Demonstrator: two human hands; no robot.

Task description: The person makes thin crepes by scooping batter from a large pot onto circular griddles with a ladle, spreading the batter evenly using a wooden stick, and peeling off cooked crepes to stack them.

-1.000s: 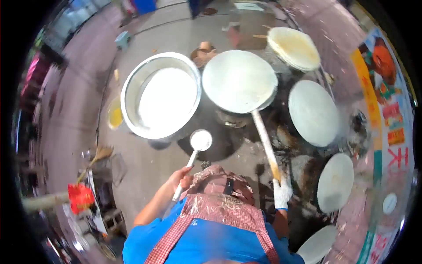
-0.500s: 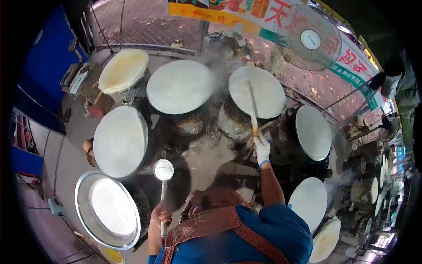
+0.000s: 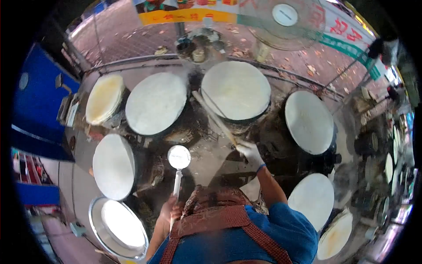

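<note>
"Both are full, looking down from the head: the left hand (image 3: 171, 210) is curled round a ladle (image 3: 179, 157) that points forward of the grip."

"Why out there?"

"I'd guess to keep it upright and clear of the apron (image 3: 211, 221). It shows white inside; whether that's a full measure or just a coating, I can't tell. Left of that grip and a little behind sits the metal basin (image 3: 94, 224), white stuff (image 3: 123, 222) in it, handy for that arm, I'd say."

"And the right hand (image 3: 249, 152)?"

"Gloved, fingers closed on the near end of a long stick (image 3: 215, 118). It slants forward and left from the grip, its tip by the left edge of a pale round sheet (image 3: 237, 88). Touching or not, I can't tell."

"Why hold the very end?"

"For reach, probably, so the fingers stay well back from the sheet."

"The others?"

"A second round (image 3: 157, 103) lies ahead of the left grip, a third round (image 3: 113, 166) off to its left, a fourth round (image 3: 309, 122) forward and right of the gloved grip. They curve about the person, presumably so one standing spot serves them all."
</note>
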